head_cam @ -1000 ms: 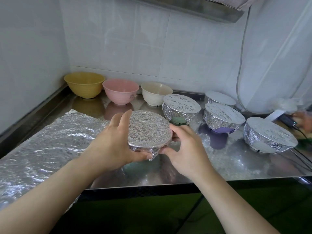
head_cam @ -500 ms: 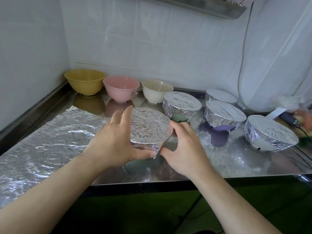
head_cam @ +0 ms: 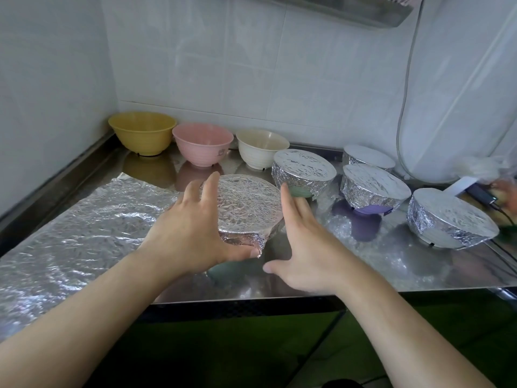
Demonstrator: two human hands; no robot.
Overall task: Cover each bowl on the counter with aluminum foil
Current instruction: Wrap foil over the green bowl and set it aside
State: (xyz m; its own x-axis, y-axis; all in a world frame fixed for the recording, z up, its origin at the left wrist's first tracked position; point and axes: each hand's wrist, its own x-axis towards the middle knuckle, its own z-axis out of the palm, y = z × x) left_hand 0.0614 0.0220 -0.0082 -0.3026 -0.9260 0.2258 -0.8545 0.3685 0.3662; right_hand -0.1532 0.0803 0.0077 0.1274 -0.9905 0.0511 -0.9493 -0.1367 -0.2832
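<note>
We see bare bench (head_cam: 349, 273) along the front edge right of the hands. A foil sheet (head_cam: 70, 233) fills the front-left corner. Three open bowls (head_cam: 202, 147) line the back edge, and four wrapped bowls (head_cam: 372, 189) crowd the right end beside cables (head_cam: 484, 196).

Pink bowl (head_cam: 202, 144) bears a small mark (perhaps a logo), unreadable.
</note>
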